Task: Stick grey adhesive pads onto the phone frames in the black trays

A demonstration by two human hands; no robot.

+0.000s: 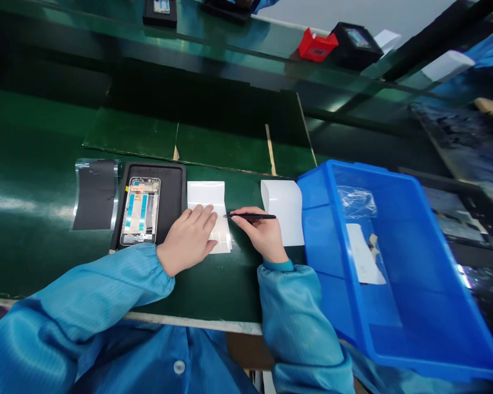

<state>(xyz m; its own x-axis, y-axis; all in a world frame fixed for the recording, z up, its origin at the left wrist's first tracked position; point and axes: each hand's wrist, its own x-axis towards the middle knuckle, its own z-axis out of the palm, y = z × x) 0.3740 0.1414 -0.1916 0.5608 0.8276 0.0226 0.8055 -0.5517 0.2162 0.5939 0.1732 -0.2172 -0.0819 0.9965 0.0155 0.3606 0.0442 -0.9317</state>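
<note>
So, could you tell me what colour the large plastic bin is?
The large plastic bin is bright blue, seen in the head view.

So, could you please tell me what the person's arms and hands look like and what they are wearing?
Both arms are covered by long, shiny blue smock sleeves with a fine stripe, gathered into elastic cuffs at the wrists. The left hand and right hand are bare: no gloves, rings or watch show. The smock closes with a pale button on the front.

A phone frame (140, 210) is seated in a tray (173, 189) left of a sheet (205, 192). The left hand (189, 239) is laid on that sheet. Tweezers (250, 217) are held just right of it. A bin (398, 328) is positioned farthest right.
</note>
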